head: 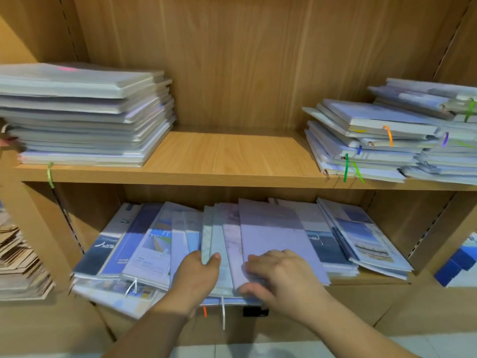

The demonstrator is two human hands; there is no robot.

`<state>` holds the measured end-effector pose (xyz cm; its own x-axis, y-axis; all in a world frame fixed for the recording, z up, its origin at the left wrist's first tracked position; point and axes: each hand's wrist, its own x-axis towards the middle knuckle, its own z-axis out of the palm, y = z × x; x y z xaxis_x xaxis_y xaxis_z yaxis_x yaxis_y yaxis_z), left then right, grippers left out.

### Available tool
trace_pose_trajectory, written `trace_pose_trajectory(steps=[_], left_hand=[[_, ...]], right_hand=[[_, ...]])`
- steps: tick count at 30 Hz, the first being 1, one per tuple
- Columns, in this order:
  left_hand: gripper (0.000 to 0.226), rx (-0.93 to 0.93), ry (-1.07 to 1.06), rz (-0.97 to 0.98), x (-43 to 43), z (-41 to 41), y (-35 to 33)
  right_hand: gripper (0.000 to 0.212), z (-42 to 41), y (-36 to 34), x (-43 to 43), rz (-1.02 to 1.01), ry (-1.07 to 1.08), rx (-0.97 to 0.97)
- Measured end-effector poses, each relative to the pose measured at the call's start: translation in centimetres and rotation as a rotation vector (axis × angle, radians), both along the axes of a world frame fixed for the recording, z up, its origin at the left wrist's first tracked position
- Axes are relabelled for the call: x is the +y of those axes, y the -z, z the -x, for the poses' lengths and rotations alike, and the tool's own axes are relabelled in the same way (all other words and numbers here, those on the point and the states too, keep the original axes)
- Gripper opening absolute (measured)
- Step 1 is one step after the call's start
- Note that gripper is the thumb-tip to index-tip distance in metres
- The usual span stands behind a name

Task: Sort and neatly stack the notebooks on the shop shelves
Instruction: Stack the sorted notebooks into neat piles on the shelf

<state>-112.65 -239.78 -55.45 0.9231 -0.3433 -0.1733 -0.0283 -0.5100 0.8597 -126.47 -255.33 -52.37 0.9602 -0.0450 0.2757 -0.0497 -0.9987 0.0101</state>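
Where the view looks down into a light wooden shelf unit [232, 60], two shelves show, both holding notebooks. On the upper shelf board [227, 153] there are three piles. One tall stack of pale grey-white notebooks [85, 115] sits at the left, its near edge close to the board's front lip. A slanted stack of pale blue notebooks [361, 140] sits at the right, slightly overhanging the lip. A second untidy pile [444, 130] lies just beside it, at the frame edge. Between the left stack and the right pair lies a wide bare stretch of board, open from the back panel to the front.

On the lower shelf board [343, 280] a loose fan of blue and lilac notebooks [144, 244] spreads almost wall to wall. There are roughly a dozen, overlapping too much for an exact count. Several jut past the front edge.

Two bare hands reach in at the middle of the fan. The left hand [197, 277] pinches the near edge of a pale blue notebook [215, 236] between thumb and fingers. The right hand [281, 277] grips the near left corner of a plain lilac notebook [273, 233], fingers bent on top and thumb at the edge, though blur softens it.

One white ribbon marker [223, 316] and one orange ribbon marker [205, 311] hang below the front edge, beside one small black tag [254, 311].
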Motion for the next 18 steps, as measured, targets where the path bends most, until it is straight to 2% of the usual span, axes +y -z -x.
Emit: trace_pose_trajectory(steps=[1, 3, 5, 6, 7, 9, 12, 14, 18], left_hand=[[0.037, -0.003, 0.007, -0.002, 0.1, 0.1, 0.0], [0.033, -0.035, 0.029, 0.006, 0.3, 0.2, 0.1], [0.034, -0.107, 0.052, -0.028, 0.4, 0.3, 0.0], [0.037, -0.15, 0.061, -0.067, 0.5, 0.4, -0.1], [0.041, -0.184, 0.069, -0.103, 0.6, 0.4, -0.3], [0.052, -0.204, 0.098, -0.135, 0.8, 0.5, -0.6], [0.085, -0.229, 0.146, -0.239, 0.6, 1.2, -0.7], [0.102, -0.241, 0.174, -0.297, 0.4, 1.6, -0.6], [0.112, -0.234, 0.178, -0.318, 0.1, 1.8, -0.6]], right_hand=[[0.045, 0.0, -0.2, -0.9, -0.139, 0.051, -0.049], [0.048, 0.0, -0.2, -3.6, -0.302, 0.323, -0.099], [0.061, 0.0, 0.4, -6.1, -0.325, 0.607, 0.14], [0.063, 0.0, 1.0, -7.1, -0.364, 0.681, 0.257], [0.065, 0.0, 1.7, -7.7, -0.412, 0.705, 0.307], [0.082, -0.3, 2.5, -8.0, -0.505, 0.739, 0.295], [0.107, -0.9, 2.7, -7.6, -0.636, 0.815, 0.297], [0.112, -1.2, 2.4, -7.4, -0.622, 0.814, 0.32], [0.117, -1.4, 2.1, -5.1, -0.578, 0.718, 0.26]])
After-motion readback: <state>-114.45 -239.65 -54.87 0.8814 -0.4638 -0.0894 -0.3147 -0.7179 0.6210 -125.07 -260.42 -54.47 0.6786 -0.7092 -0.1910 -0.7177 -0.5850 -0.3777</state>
